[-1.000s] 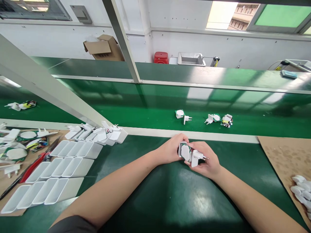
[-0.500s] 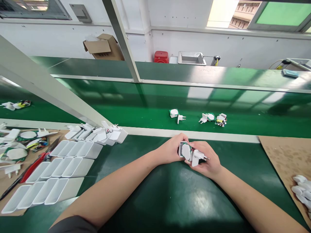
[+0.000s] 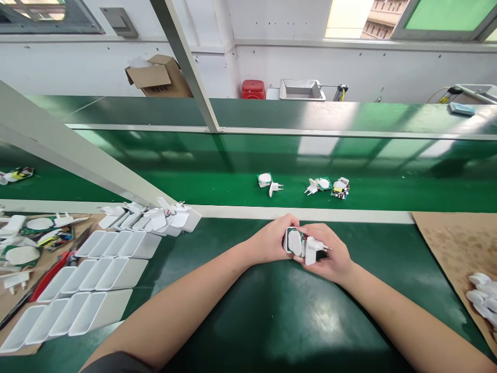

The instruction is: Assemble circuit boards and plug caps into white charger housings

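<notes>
In the head view my left hand is closed around a white plastic charger housing, its open end turned to the right. My right hand grips a circuit board with a round white pad, and the white two-pin plug piece beside it. The board's left end is at the housing's mouth, seemingly partly inside; my fingers hide how deep. Both hands are close together above the dark green table, near its far edge.
Rows of open white housings stand at left, with filled housings behind. Red-handled pliers and loose boards lie on cardboard. Boards with plugs sit on the green belt beyond a pale rail. White parts lie on cardboard at right.
The board is slightly closer to the housing in my left hand, and the plug piece has turned a little. The boards on the green belt have shifted left. The camera view has moved slightly.
</notes>
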Tool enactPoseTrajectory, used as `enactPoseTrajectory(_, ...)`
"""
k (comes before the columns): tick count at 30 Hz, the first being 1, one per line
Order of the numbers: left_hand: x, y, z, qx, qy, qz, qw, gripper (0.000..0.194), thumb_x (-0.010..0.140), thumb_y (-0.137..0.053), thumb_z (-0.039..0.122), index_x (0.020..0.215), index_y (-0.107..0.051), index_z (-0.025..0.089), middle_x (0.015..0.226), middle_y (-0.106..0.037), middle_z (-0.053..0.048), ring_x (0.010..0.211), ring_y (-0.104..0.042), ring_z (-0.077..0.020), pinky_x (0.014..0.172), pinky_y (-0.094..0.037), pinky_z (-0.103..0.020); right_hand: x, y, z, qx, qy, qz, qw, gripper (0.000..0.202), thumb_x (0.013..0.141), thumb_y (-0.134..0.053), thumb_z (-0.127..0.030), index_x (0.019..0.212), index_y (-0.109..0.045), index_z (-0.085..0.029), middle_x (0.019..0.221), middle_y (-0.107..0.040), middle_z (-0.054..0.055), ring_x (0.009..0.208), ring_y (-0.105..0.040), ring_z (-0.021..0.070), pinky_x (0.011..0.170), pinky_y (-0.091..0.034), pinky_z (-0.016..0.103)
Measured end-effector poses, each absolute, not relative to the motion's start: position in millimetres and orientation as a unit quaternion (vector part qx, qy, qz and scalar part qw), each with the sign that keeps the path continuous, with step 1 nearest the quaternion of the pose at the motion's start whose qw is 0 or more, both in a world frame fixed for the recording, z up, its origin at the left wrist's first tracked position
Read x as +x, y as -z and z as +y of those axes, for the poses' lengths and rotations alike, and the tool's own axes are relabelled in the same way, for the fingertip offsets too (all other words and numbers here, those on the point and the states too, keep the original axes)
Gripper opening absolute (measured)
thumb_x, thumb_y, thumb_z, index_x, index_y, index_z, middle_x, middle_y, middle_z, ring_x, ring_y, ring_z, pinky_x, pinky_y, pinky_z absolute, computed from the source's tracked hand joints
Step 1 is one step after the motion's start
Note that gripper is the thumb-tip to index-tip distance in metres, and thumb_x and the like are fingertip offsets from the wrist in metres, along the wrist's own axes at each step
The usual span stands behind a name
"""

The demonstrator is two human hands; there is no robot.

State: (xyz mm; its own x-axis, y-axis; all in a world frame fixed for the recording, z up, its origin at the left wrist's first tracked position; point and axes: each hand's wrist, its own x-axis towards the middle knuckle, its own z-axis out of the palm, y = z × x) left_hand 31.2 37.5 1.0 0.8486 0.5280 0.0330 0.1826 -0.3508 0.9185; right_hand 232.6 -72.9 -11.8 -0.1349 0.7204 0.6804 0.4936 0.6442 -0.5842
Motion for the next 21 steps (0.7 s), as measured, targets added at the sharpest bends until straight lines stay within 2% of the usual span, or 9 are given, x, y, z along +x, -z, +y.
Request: enactPoseTrajectory(21, 31.5, -1.4, 36.6, 0.816, -0.171, 0.217, 0.508, 0.067, 0.064, -0.096, 0.045, 0.108, -0.052, 0.023, 0.1, -0.065, 0.0, 0.088, -0.061, -0.0201, 0.072, -0.044, -0.029, 231.8, 12.2, -73.3, -0.402, -0.131, -0.752, 0.506, 0.075, 0.09, -0.086, -0.028, 0.157, -0.052, -0.028, 0.131, -0.072, 0.017, 0.116, -0.075, 0.0325, 0.092, -0.068, 0.045)
